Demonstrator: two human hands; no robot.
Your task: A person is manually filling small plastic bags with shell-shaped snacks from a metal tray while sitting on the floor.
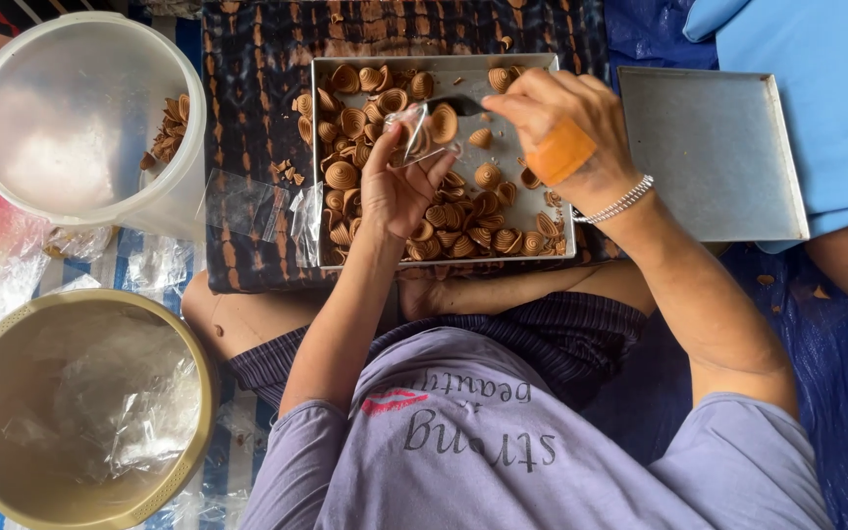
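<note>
A metal tray (463,65) rests on a dark patterned cloth and holds several brown spiral-shaped snacks (463,236). My left hand (397,188) holds a small clear plastic bag (414,132) open above the tray. My right hand (559,126), with an orange bandage and a bead bracelet, grips a dark scoop (463,104) that carries one snack (444,123) at the bag's mouth.
An empty metal tray (709,157) lies to the right on blue fabric. A clear tub (80,118) with some snacks stands at the left, with a beige bucket (80,412) of clear bags below it. Loose clear bags (247,206) lie beside the tray.
</note>
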